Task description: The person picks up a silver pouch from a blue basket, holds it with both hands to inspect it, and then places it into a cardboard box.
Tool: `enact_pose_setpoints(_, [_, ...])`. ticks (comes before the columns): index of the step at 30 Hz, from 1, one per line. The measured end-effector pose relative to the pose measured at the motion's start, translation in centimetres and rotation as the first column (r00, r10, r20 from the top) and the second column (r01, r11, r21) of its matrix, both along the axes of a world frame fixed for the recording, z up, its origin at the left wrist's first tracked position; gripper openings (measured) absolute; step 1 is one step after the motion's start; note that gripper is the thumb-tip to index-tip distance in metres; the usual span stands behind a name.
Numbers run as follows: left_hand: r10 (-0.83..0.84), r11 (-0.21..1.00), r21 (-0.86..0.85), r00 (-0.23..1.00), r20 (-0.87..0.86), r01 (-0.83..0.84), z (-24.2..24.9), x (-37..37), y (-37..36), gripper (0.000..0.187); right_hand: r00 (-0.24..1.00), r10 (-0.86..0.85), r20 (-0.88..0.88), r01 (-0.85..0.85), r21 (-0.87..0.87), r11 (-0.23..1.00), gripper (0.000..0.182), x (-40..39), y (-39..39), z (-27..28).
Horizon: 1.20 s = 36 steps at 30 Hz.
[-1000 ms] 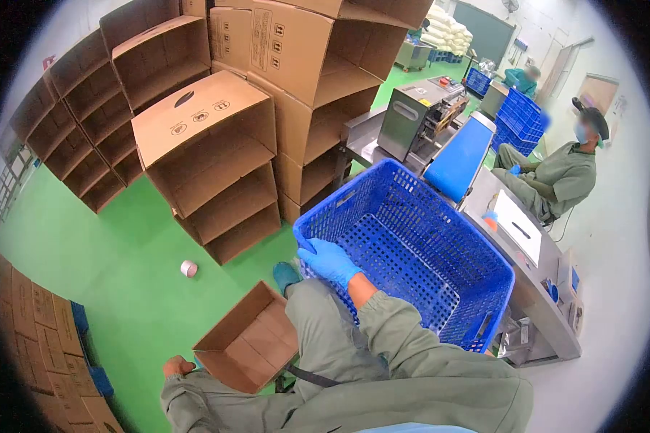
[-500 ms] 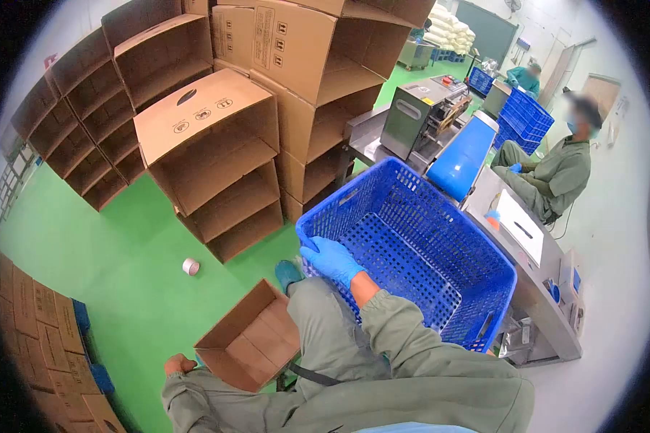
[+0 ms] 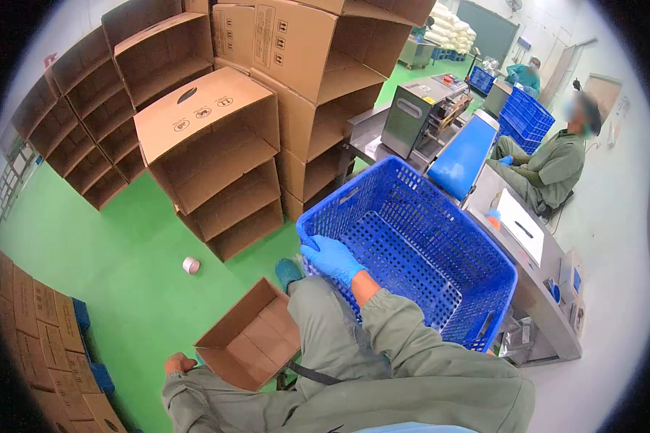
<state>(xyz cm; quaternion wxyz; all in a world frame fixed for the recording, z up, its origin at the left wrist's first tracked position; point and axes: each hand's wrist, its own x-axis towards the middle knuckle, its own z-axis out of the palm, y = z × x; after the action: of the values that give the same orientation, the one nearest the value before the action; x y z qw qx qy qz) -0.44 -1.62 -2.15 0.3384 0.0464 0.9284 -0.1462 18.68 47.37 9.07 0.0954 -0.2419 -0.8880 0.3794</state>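
My right hand point(image 3: 334, 260), in a blue glove, is closed on the near-left rim of a blue plastic crate point(image 3: 495, 252). The crate has perforated walls and a slotted bottom, and no goods show inside it. It leans tilted against the edge of the metal bench, beside my legs. At the lower left, my left hand point(image 3: 178, 363) appears bare and rests near my knee; its fingers are mostly hidden. Between this hand and my other leg stands an open cardboard box point(image 3: 256, 339) with nothing visible in it.
Stacked open cartons point(image 3: 206, 144) rise ahead and to the left. A tape roll point(image 3: 191, 265) lies on the green floor. Packed cartons point(image 3: 47, 346) stand at lower left. At right are a metal machine point(image 3: 412, 119), a blue conveyor belt point(image 3: 464, 159) and a seated person point(image 3: 560, 169).
The seated person at right has shifted slightly, and the person farther back has straightened up a little. My hands and the blue crate stay where they were.
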Motion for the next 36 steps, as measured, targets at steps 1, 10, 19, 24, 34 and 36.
enact_pose_setpoints(1, [0.0, 1.0, -0.001, 1.0, -0.007, 0.0, 0.0, 0.0, 0.0, 0.046, 1.0, 0.001, 0.009, 0.0, -0.044, 0.999, 0.041, 0.1, -0.1, 0.3])
enact_pose_setpoints(10, [0.007, 1.0, 0.008, 1.0, -0.019, -0.007, 0.2, 0.1, 0.0, 0.043, 1.0, -0.012, 0.027, 0.012, -0.003, 1.0, 0.041, 0.0, 0.0, -0.1])
enact_pose_setpoints(19, [0.005, 1.0, 0.004, 1.0, 0.003, -0.005, 0.2, 0.0, 0.1, 0.045, 0.999, -0.007, 0.052, 0.009, -0.037, 0.999, 0.041, 0.0, 0.0, 0.3])
enact_pose_setpoints(24, [0.013, 1.0, 0.0, 1.0, -0.004, -0.013, -0.3, -0.1, -0.2, 0.045, 0.999, -0.011, 0.052, 0.013, -0.048, 0.999, 0.041, 0.0, -0.2, 0.5])
enact_pose_setpoints(34, [-0.02, 1.0, 0.021, 1.0, -0.021, 0.021, -0.3, -0.1, -0.3, 0.046, 0.998, -0.015, 0.06, 0.019, -0.055, 0.998, 0.043, 0.0, -0.1, 0.3])
enact_pose_setpoints(36, [0.002, 1.0, 0.006, 1.0, 0.001, -0.002, 0.2, -0.1, 0.1, 0.046, 0.999, -0.016, 0.037, 0.017, -0.02, 1.0, 0.043, -0.1, 0.2, -0.4])
